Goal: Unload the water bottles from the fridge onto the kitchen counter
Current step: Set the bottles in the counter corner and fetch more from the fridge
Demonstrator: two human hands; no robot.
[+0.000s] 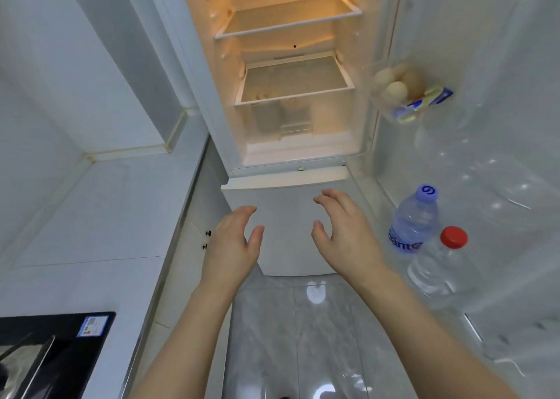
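Along the door shelf's front edge, 2 bottles [413,220] stand touching; left hand [231,244] and right hand [342,235] are held spread, empty; one bottle could be toppled when its neighbour is grasped.

Glowing warm orange inside the fridge [285,65], straight ahead of both hands; cool, even daylight-ish light elsewhere. Glaring off the floor tiles [315,291] just below the wrists. Bending w/ wide-angle distortion at edges. Blurring slightly throughout, esp. the egg shelf [403,92] upper right.
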